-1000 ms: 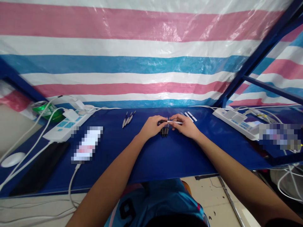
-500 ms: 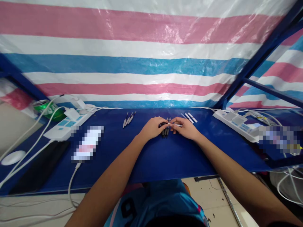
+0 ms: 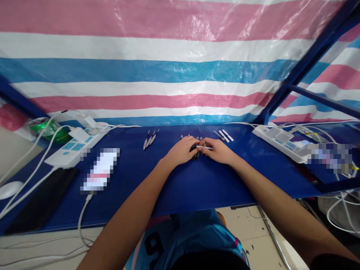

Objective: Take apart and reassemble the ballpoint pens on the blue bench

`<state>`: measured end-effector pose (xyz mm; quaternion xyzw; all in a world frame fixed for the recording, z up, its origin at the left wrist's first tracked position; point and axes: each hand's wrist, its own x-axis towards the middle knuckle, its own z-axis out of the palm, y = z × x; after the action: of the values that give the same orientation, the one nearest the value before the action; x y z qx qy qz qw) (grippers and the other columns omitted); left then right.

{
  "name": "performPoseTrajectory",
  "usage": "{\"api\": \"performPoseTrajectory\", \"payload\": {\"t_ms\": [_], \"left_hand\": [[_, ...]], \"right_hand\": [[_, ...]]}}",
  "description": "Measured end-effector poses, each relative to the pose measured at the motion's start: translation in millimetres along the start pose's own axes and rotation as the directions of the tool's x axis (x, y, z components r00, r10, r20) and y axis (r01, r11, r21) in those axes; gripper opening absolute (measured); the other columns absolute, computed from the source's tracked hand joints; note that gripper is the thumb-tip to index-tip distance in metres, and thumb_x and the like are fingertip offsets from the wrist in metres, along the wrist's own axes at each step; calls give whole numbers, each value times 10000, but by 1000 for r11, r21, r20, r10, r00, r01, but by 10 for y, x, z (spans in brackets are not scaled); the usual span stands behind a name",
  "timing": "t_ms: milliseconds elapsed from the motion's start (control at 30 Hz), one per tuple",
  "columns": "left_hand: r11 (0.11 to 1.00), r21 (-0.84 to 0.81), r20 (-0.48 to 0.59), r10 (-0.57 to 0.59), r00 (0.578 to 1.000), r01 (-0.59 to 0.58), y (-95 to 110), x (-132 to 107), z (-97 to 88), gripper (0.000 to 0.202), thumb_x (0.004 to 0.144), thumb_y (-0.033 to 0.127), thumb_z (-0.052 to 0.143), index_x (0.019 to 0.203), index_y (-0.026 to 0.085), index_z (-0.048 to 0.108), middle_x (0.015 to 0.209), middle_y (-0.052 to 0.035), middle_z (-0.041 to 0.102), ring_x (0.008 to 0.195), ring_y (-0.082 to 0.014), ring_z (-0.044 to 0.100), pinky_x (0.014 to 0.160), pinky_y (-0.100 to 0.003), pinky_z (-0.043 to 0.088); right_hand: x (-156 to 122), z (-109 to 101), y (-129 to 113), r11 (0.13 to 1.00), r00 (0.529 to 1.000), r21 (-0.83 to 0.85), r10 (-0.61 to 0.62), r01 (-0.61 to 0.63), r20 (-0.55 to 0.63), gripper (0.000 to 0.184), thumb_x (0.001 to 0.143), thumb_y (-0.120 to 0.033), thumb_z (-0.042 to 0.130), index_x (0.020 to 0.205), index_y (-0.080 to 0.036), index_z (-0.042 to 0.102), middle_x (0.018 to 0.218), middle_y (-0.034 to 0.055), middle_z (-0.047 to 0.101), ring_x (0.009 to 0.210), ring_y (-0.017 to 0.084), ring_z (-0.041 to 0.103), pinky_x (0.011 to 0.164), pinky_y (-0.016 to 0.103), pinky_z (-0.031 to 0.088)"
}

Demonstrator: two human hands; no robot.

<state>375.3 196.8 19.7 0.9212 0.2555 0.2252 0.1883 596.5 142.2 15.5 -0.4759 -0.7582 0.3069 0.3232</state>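
Note:
My left hand (image 3: 182,150) and my right hand (image 3: 218,150) meet at the middle of the blue table (image 3: 185,183). Together they pinch a thin white pen part (image 3: 204,147) that joins a dark pen piece at the left fingers. Just under the fingers lies a small bunch of dark pens (image 3: 196,155). Three more pens (image 3: 150,138) lie to the left. A few white pen parts (image 3: 225,135) lie to the right, behind my right hand.
A white power strip (image 3: 71,152) with cables, a green can (image 3: 46,127), a blurred phone (image 3: 99,170) and a dark flat item (image 3: 42,200) sit on the left. Another power strip (image 3: 281,144) sits right. A striped tarp (image 3: 168,67) backs the table.
The white part has slid further left into the dark piece, and my hands have closed in on each other. The view has shifted slightly.

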Motion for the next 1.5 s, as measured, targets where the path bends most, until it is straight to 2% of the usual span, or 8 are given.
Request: {"api": "performPoseTrajectory", "payload": {"t_ms": [200,367,733,1000,1500], "left_hand": [[1000,2,-23,4,1000,-4,-56,-4,25,245,992,228,613,1223,230,693,1208,-79,732,1194,-266,649,1198,-512,407],[1000,14,-40,-5,999,5,-89,-7,39,226,985,238,633,1194,229,720,1161,-81,737,1135,-266,663,1092,-471,489],[998,55,-61,-6,998,9,-119,-5,48,228,980,263,660,1193,230,734,1161,-73,745,1086,-257,676,1039,-440,500],[998,57,-64,-2,998,5,-125,-3,46,227,971,254,653,1182,233,734,1165,-77,748,1099,-262,679,1037,-445,507],[1000,4,-8,-13,1000,14,-82,20,-4,241,966,212,625,1187,234,718,1164,-64,734,1155,-264,659,1094,-468,481]], "right_hand": [[-7,-16,-22,999,1000,-47,-24,24,-7,242,1016,-454,617,1096,-243,704,917,48,773,788,223,705,743,341,546],[-9,-24,-45,997,999,-62,-41,40,-15,226,1010,-427,625,1106,-238,703,914,40,767,787,216,692,744,330,523],[-13,-31,-44,997,998,-60,-54,53,-10,222,1016,-425,621,1099,-234,698,874,28,751,753,204,674,722,319,504],[-10,-34,-56,998,999,-47,-50,50,-2,211,1014,-426,625,1100,-247,692,881,24,754,763,207,681,728,324,511],[-20,-67,-90,993,998,-99,-55,58,28,221,1003,-403,637,1151,-243,679,984,43,771,848,225,692,746,324,492]]}}
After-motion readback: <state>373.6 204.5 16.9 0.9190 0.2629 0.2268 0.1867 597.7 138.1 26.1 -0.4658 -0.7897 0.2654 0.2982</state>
